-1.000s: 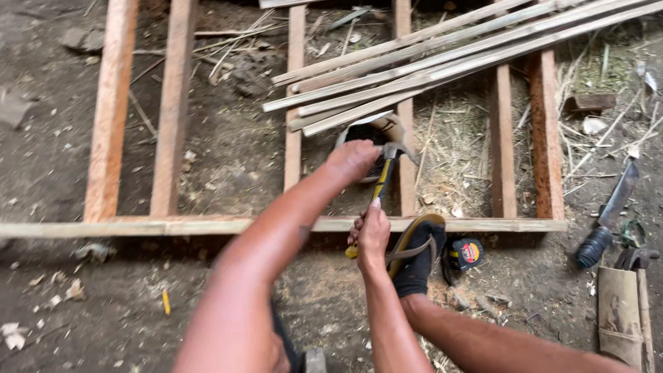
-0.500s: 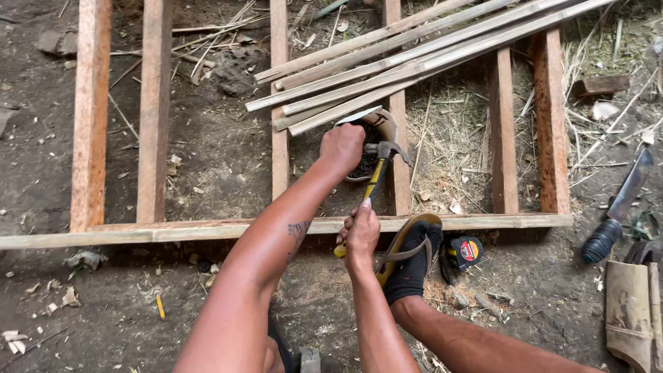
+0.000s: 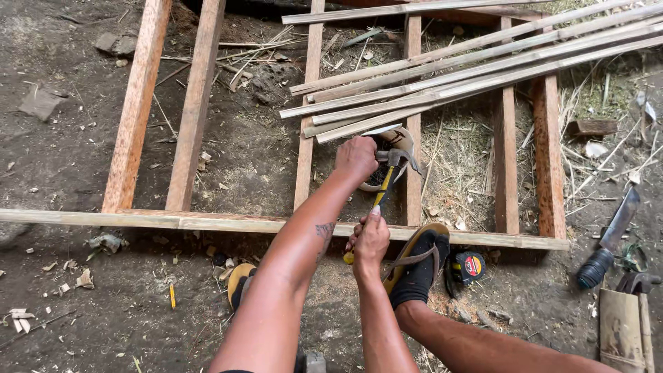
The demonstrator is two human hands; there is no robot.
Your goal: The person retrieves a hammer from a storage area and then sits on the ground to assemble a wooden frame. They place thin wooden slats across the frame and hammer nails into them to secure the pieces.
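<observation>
A claw hammer (image 3: 382,188) with a yellow and black handle lies slanted over the gap between two upright wooden slats of a frame (image 3: 207,222). My left hand (image 3: 356,159) is clenched against the hammer's steel head, just below a bundle of bamboo strips (image 3: 442,83). Around the low end of the handle, near the frame's front rail, my right hand (image 3: 371,243) is closed. A round pale object (image 3: 400,140) sits behind the hammer head, partly hidden. What the left fist encloses beside the head is hidden.
My foot in a dark sock and sandal (image 3: 418,266) presses on the front rail, with a tape measure (image 3: 470,266) beside it. A long knife (image 3: 611,238) lies at the right. A yellow pencil (image 3: 171,295) and a second sandal (image 3: 241,284) lie on the dirt.
Both hands keep their hold on the hammer. The hammer stands a little steeper, and my head has shifted so the frame sits further right and lower in view.
</observation>
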